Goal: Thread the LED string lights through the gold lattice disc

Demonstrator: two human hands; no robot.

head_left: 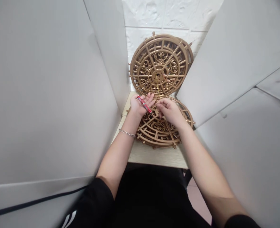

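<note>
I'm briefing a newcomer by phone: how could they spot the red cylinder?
Find the lower round gold lattice. Over it, the left hand is turned palm up. Lying across that palm is the slim red cylinder, its colour setting it apart from the gold.

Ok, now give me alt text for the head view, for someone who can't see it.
A red cylinder lies across a person's open left hand, with the bent-fingered right hand beside it, above a gold lattice disc on a table. Another gold disc stands behind, near a white wall.
</note>
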